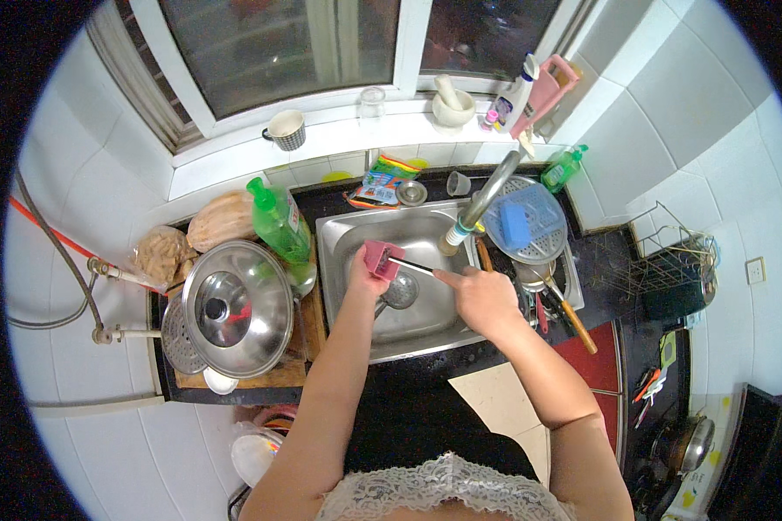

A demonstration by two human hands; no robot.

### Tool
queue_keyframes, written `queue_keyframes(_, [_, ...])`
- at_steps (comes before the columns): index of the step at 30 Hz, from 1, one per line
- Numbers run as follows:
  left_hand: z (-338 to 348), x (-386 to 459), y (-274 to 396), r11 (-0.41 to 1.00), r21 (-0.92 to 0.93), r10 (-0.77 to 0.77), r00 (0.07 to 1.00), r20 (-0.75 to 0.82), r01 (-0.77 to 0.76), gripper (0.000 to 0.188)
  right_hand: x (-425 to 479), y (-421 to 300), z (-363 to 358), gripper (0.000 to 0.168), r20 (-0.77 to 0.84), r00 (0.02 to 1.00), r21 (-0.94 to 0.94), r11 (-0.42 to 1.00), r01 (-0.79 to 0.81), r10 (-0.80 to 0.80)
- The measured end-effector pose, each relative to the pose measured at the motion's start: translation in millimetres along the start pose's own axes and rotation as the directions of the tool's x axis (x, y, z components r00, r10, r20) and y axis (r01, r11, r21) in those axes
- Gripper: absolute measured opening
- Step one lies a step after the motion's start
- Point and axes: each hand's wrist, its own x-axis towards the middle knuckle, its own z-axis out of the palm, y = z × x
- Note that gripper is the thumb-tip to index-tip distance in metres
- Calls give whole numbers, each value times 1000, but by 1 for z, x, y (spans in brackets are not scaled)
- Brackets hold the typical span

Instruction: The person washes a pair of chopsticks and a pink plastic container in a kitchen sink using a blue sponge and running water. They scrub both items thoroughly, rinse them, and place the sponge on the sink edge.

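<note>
Over the stainless steel sink, my left hand holds a small pink square container, its open side tilted to the right. Dark matter shows inside it. A thin black stick with a light end is gripped in my right hand; its tip reaches into the container, and what the tip is like is too small to tell. Below the container, on the sink's floor, is a round perforated metal piece. The metal faucet arches just beyond my right hand.
A lidded metal pan and green pump bottle stand left. Right of the faucet, a blue sponge rests on a perforated tray; a wooden-handled utensil juts over the counter edge. A mortar stands on the sill.
</note>
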Motion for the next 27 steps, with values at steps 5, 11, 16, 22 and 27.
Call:
queue_keyframes(5, [5,1,-10,993,120,-5,997,79,-5,42,31,-21,1,37,286,956,-175,985,-6,56])
queue_keyframes(11, [-18,20,-5,970,141,191,980,48,-196,39,28,-23,11,31,235,971,-101,995,-15,39])
queue_keyframes(16, [-9,9,-6,989,122,83,996,41,-88,40,22,-19,0,28,145,989,-46,999,-27,34])
queue_keyframes(22, [11,-10,-29,960,169,226,974,-8,-221,27,35,-19,17,24,246,964,-82,994,-78,96])
queue_keyframes(27, [26,-30,-41,950,231,222,975,-15,-213,29,30,-6,36,25,206,975,-53,996,-78,88])
